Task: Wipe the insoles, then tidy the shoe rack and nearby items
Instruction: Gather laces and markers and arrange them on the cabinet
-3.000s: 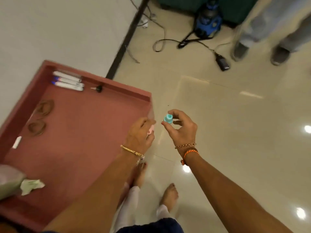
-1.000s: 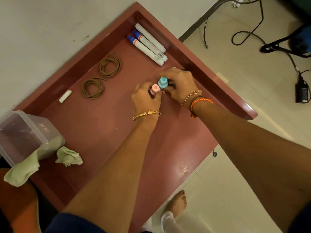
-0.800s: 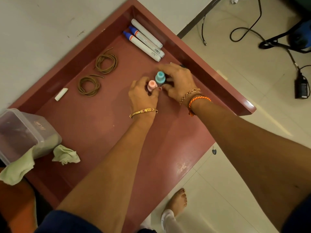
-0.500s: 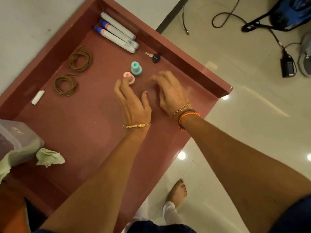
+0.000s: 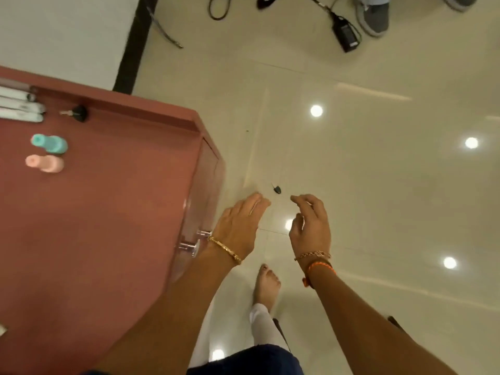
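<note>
Reddish-brown, the rack top (image 5: 108, 212) fills your lower left, its raised right edge ending just beside your left hand (image 5: 238, 228), which hangs flat and released over the pale tile floor (image 5: 378, 185). Your right hand (image 5: 311, 226) hovers near it, fingers loosely curled, grasping nothing. 2 small bottles, teal (image 5: 50, 143) and pink (image 5: 46, 163), stand touching, well inside the edge. A small dark key (image 5: 276, 189) lies on open floor just beyond your fingertips.

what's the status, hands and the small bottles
Left hand open, right hand open, both empty over floor. Teal bottle and pink bottle on red top. Small dark item on floor ahead.
</note>
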